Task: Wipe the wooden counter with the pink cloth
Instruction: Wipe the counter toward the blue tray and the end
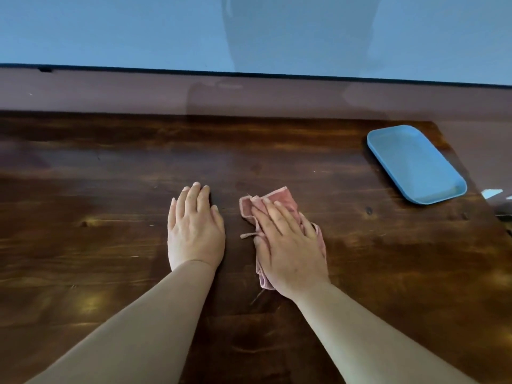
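Observation:
A dark wooden counter [110,189] fills most of the view. A crumpled pink cloth [282,199] lies on it a little right of the middle. My right hand [288,245] presses flat on the cloth with straight fingers and covers most of it. My left hand [195,228] rests palm down on the bare wood just left of the cloth, fingers straight, holding nothing.
A shallow blue tray [415,164] lies on the counter at the far right. Behind the counter runs a brown ledge [110,92] below a blue wall [138,29]. The counter's right edge slants past the tray.

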